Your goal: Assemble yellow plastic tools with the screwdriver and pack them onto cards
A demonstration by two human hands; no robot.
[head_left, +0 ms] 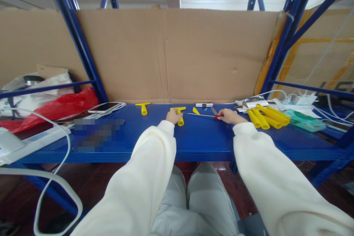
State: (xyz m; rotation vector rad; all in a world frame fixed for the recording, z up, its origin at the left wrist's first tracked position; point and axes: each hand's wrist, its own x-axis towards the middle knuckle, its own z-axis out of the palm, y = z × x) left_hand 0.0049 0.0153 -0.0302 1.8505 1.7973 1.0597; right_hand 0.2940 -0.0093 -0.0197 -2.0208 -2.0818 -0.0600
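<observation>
My left hand [173, 117] is closed on the left end of a yellow T-shaped scraper handle [180, 121], whose round grip points toward me on the blue table. A second yellow T-shaped handle [143, 110] lies farther left, touched by neither hand. My right hand [228, 116] is wrapped round the red handle of a screwdriver [203, 115]; its metal shaft points left toward the T-shaped piece. Beyond the shaft lies a small flat yellow piece [195, 111]. A thin grey metal strip [214, 111] rests just beyond the red handle.
Several yellow tubes [272, 116] are piled to the right, beside a green packet [304, 120] and white cables. A small black-and-white pack [204, 105] lies by the cardboard wall [124, 55]. On the left are a phone [103, 108], cables and a red bag [69, 107].
</observation>
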